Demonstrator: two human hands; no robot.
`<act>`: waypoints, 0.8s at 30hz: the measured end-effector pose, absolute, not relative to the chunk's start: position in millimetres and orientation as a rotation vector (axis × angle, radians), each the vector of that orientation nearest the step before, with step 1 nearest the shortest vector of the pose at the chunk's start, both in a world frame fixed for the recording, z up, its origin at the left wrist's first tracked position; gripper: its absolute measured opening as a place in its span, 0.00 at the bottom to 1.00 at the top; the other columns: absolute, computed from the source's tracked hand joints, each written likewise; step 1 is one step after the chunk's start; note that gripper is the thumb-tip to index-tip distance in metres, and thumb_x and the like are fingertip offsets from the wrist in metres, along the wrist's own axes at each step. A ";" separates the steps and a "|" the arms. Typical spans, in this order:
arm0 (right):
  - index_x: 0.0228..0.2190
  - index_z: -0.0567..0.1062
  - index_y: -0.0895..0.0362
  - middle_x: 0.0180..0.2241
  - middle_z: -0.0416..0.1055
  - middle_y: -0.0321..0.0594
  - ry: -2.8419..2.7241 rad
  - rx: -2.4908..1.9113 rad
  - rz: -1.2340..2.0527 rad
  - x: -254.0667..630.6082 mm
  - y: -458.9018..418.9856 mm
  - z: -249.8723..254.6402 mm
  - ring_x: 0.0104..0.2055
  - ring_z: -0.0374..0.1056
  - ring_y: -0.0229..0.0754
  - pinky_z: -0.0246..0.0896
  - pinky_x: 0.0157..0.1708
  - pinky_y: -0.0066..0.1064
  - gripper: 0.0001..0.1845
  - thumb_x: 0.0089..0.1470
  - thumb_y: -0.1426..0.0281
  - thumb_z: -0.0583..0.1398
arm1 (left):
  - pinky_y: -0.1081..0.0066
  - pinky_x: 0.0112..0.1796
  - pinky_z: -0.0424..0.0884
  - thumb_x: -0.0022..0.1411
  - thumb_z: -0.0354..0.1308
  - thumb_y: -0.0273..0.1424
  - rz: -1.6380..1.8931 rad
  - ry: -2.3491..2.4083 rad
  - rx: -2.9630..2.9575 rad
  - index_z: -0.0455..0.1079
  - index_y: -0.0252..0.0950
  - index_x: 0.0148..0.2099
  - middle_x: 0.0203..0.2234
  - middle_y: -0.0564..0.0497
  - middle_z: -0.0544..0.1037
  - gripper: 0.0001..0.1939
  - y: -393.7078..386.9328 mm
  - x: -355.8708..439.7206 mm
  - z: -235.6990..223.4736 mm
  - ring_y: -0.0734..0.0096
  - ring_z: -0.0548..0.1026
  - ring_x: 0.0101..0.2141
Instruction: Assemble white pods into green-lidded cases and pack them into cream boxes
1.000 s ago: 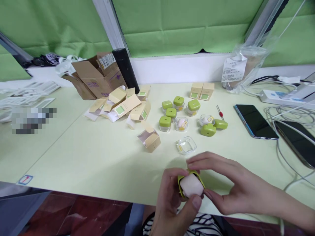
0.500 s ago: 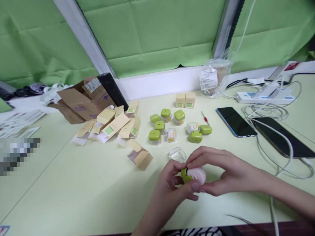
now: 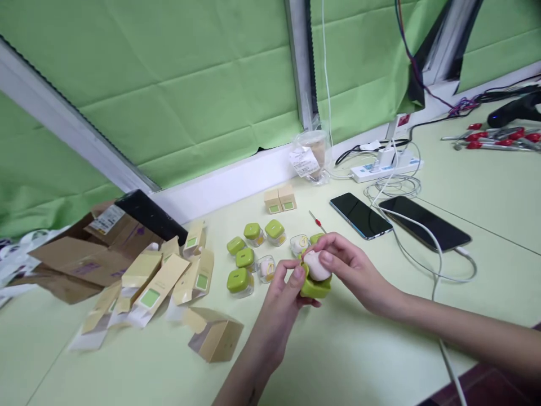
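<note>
My left hand point(image 3: 274, 316) is closed around a green cap point(image 3: 315, 289), thumb and forefinger at its rim. A smooth, pinkish-white rounded piece point(image 3: 316, 267) sits partly in the cap, and my right hand point(image 3: 359, 265) pinches it from the right. Just behind the fingers are a clear box with a white piece point(image 3: 299, 243) and another green cap point(image 3: 316, 238), partly hidden. To the left stand several clear boxes with green lids point(image 3: 240, 281), beside a lidless clear box point(image 3: 266, 268) with a white and yellow piece inside.
Opened tan cartons point(image 3: 146, 293) lie left, before a brown cardboard box point(image 3: 93, 248). Two small cartons point(image 3: 280, 199), a red-collared tool point(image 3: 318, 221) and a bagged cup point(image 3: 311, 157) are behind. Two phones point(image 3: 361, 215), cables and a power strip point(image 3: 386, 166) lie right.
The view has swung right. My right fingers have shifted onto the top of the white piece, which now points upward. The empty clear box by my hands is no longer visible.
</note>
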State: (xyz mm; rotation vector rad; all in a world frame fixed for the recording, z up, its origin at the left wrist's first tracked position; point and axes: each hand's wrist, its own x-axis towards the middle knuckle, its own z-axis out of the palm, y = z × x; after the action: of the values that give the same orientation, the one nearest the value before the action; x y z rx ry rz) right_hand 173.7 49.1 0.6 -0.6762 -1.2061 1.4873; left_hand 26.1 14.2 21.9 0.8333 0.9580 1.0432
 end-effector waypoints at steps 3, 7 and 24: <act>0.36 0.66 0.52 0.38 0.72 0.38 -1.153 -0.644 1.447 175.4 49.3 -0.9 0.38 0.69 0.38 0.65 0.35 0.28 0.15 0.57 0.54 0.56 | 0.66 0.36 0.71 0.58 0.57 0.45 1.042 0.807 0.722 0.61 0.37 0.43 0.35 0.49 0.73 0.19 12.7 26.0 14.2 0.70 0.73 0.33; 0.41 0.64 0.51 0.40 0.72 0.40 -1.338 -0.567 1.284 180.4 51.0 1.5 0.42 0.69 0.39 0.67 0.37 0.30 0.13 0.58 0.58 0.57 | 0.66 0.36 0.70 0.63 0.52 0.39 1.055 0.795 0.717 0.59 0.36 0.50 0.35 0.47 0.74 0.17 11.5 24.3 5.5 0.69 0.75 0.31; 0.47 0.67 0.56 0.40 0.77 0.40 -2.208 -0.429 0.192 180.6 49.5 -8.2 0.46 0.70 0.38 0.65 0.49 0.31 0.17 0.55 0.73 0.61 | 0.71 0.38 0.68 0.56 0.62 0.37 1.108 0.671 0.765 0.67 0.46 0.49 0.45 0.51 0.72 0.18 3.0 10.6 -17.0 0.71 0.72 0.39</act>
State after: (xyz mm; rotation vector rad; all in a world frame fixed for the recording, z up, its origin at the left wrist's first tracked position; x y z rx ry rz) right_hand 180.6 49.5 -8.2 -0.4294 -2.2076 0.1916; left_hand 10.6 3.0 -17.0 0.7649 0.6709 1.1080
